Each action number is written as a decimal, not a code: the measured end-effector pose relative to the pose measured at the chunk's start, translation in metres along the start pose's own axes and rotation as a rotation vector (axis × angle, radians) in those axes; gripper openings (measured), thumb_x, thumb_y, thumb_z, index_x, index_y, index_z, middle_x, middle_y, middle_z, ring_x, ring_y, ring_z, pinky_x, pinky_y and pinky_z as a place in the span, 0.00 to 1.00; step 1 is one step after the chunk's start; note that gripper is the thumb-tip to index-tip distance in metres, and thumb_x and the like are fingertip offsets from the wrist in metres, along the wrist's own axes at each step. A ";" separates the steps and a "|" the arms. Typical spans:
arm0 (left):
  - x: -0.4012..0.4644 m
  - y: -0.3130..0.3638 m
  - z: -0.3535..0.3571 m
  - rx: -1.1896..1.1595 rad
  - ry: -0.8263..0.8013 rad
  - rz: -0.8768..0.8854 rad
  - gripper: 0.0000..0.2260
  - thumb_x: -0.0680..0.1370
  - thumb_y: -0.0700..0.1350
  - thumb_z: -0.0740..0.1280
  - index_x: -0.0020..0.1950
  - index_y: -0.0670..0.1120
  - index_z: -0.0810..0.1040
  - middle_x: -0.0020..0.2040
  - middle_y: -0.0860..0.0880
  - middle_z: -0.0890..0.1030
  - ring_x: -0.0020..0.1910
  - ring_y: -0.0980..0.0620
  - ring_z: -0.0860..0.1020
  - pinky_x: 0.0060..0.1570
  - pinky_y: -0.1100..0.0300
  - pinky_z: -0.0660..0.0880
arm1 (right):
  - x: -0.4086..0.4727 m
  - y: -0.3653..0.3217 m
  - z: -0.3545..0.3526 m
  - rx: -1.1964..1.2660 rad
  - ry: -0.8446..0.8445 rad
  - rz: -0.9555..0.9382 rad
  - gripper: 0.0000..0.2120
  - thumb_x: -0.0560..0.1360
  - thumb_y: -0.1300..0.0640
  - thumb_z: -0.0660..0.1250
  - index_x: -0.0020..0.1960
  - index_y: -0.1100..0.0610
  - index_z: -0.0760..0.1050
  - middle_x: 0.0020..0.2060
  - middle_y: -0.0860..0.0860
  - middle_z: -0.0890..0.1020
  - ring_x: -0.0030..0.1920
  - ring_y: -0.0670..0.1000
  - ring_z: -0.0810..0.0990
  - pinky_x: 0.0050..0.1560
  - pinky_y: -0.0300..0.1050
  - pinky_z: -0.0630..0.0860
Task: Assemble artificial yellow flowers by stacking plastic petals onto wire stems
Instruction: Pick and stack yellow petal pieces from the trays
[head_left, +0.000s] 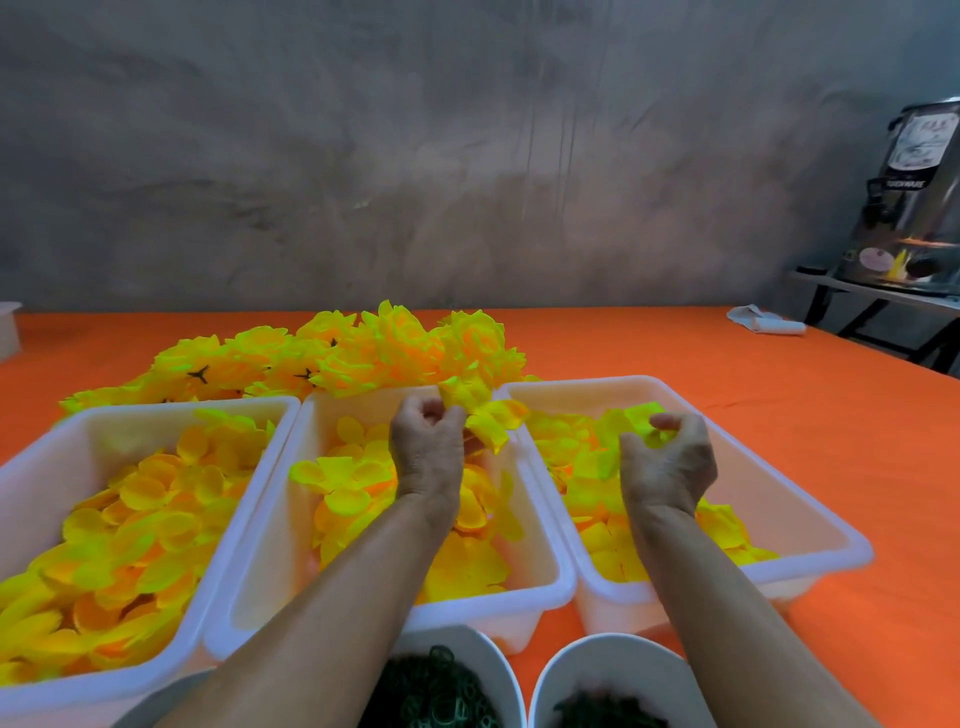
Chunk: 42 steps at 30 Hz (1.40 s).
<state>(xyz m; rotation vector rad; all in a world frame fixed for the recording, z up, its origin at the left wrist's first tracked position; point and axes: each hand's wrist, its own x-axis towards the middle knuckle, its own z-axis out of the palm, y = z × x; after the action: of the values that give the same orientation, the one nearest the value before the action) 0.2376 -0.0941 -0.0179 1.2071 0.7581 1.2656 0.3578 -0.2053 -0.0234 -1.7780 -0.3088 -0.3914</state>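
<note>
Curled tight, the left hand (428, 441) holds a half-built flower (485, 410) above the far rim of the middle tray (540, 561), while the right hand (670, 457) pinches a loose petal (641, 415) over the right tray (810, 499). Doing this step well probably means keeping the flower steady, centring the petal on the stem, which is hidden here, and sliding it snug against the layers already on. Finished flowers (332, 358) lie heaped just behind the trays; a left tray (31, 467) holds more petals, and two bowls (613, 660) of dark green parts sit nearest. Everything rests on an orange cloth (779, 405) before a mottled grey wall (415, 156), with a metal urn (914, 197) on a side stand.
</note>
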 end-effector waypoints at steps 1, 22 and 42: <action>0.000 0.001 -0.001 -0.006 0.003 -0.003 0.07 0.74 0.32 0.65 0.42 0.43 0.74 0.42 0.39 0.78 0.42 0.43 0.77 0.47 0.37 0.78 | 0.000 0.000 0.000 -0.003 -0.023 0.004 0.18 0.68 0.67 0.71 0.56 0.64 0.74 0.49 0.63 0.80 0.50 0.63 0.78 0.50 0.47 0.64; -0.009 0.004 0.001 -0.108 -0.176 -0.101 0.05 0.76 0.34 0.66 0.45 0.43 0.74 0.37 0.47 0.79 0.33 0.51 0.78 0.33 0.58 0.79 | -0.004 0.007 0.003 -0.313 -0.317 0.145 0.30 0.66 0.58 0.77 0.65 0.55 0.69 0.62 0.59 0.73 0.64 0.61 0.70 0.59 0.49 0.68; -0.017 0.000 0.004 0.044 -0.339 -0.037 0.09 0.78 0.36 0.64 0.39 0.46 0.75 0.34 0.47 0.77 0.33 0.54 0.73 0.34 0.60 0.73 | -0.036 -0.019 0.010 -0.026 -0.422 -0.782 0.07 0.68 0.61 0.75 0.42 0.63 0.78 0.38 0.58 0.79 0.35 0.58 0.77 0.37 0.49 0.73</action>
<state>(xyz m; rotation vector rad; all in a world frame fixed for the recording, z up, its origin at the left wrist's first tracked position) 0.2376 -0.1117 -0.0197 1.3926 0.5575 0.9834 0.3181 -0.1912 -0.0246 -1.6983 -1.3187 -0.5593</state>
